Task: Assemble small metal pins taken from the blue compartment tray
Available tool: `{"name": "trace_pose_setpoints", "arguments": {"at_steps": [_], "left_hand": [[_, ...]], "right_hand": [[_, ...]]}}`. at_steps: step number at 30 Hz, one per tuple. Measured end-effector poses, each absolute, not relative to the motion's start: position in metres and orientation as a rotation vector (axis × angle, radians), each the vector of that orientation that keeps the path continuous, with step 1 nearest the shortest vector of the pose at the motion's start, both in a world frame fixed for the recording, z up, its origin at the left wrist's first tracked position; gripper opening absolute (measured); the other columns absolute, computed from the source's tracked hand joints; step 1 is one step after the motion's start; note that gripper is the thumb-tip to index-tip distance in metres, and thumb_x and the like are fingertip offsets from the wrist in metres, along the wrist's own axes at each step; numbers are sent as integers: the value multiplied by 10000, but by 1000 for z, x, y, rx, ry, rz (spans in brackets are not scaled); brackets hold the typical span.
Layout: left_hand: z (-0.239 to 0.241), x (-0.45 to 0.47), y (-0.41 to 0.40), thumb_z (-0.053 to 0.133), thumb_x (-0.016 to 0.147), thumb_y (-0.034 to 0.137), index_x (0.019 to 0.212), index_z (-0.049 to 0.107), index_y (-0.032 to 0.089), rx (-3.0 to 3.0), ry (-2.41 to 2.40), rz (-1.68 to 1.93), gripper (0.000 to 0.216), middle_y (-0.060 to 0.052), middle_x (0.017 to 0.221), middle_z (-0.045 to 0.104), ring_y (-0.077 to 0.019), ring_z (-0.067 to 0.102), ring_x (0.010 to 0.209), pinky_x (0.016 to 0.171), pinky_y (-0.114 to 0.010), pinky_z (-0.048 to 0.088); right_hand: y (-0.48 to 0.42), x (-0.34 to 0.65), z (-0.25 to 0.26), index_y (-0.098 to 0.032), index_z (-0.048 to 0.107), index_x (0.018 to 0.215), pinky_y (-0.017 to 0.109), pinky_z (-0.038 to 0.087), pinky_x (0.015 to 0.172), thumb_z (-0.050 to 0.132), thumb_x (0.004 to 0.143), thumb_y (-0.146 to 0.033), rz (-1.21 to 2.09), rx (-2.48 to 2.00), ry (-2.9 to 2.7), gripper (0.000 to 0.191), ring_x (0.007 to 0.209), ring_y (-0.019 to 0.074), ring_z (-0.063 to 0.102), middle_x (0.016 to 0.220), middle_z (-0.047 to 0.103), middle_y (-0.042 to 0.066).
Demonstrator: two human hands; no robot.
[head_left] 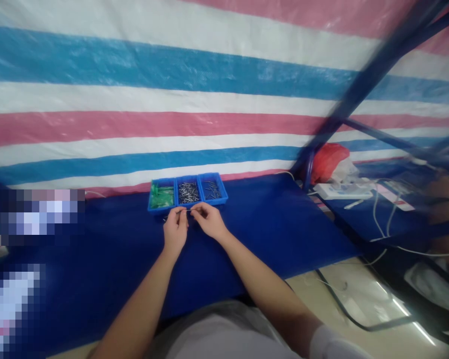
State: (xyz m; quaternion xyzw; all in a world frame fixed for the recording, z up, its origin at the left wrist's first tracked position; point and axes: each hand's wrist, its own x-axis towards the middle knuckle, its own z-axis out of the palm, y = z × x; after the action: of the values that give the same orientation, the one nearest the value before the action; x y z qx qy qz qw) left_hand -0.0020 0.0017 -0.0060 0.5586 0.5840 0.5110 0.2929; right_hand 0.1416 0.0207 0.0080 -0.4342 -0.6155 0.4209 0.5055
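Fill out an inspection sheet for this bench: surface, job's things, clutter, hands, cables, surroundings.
Surface: blue cloth over the table.
Job's things: thin metal pin held between both hands; behind it, three blue bins side by side, with green plastic parts in the left one and dark metal pins in the other two.
Clutter: red plastic bag and white power strip on the surface to the right.
Grippers: left hand and right hand each pinch one end of the pin.
Cables: white cables near the power strip; black cable on the floor.
Surroundings: striped tarp behind; blue metal frame at right, blurred.
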Motion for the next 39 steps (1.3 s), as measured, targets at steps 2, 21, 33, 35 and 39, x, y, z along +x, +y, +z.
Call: {"name": "trace_pose_setpoints", "arguments": {"at_steps": [2, 21, 33, 35, 39], "left_hand": [[-7, -2, 2, 505, 949, 482, 1053, 616, 208, 1483, 1558, 1367, 314, 32, 605, 591, -122, 561, 505, 542, -236, 457], [-7, -2, 1, 504, 942, 532, 980, 616, 210, 1482, 1492, 1370, 343, 24, 611, 588, -125, 559, 509, 520, -237, 443], [-3, -2, 0, 472, 969, 483, 902, 582, 211, 1520, 1581, 1382, 301, 34, 590, 573, -127, 566, 527, 567, -239, 442], [-3, -2, 0, 475, 967, 480, 906, 586, 212, 1520, 1580, 1386, 297, 33, 589, 573, -127, 565, 527, 563, -238, 442], [-5, -2, 1, 481, 964, 480, 916, 593, 214, 1514, 1589, 1399, 293, 32, 596, 572, -124, 563, 529, 562, -235, 447]], "right_hand": [[21, 142, 8, -206, 687, 938, 294, 516, 726, 637, 877, -329, 1021, -1048, -1486, 147, 769, 170, 671, 857, 719, 28], [19, 142, 14, -198, 597, 730, 256, 485, 667, 487, 968, -510, 1118, -1100, -1510, 407, 634, 138, 601, 678, 644, 1], [16, 141, 13, -207, 700, 975, 292, 508, 764, 632, 902, -338, 910, -1066, -1577, 165, 839, 173, 666, 938, 728, 42], [17, 141, 12, -209, 708, 979, 305, 519, 767, 658, 882, -313, 889, -1076, -1570, 151, 852, 182, 672, 958, 730, 53], [17, 142, 13, -217, 717, 961, 324, 529, 764, 671, 872, -291, 861, -1073, -1605, 124, 859, 196, 672, 962, 729, 61]]}}
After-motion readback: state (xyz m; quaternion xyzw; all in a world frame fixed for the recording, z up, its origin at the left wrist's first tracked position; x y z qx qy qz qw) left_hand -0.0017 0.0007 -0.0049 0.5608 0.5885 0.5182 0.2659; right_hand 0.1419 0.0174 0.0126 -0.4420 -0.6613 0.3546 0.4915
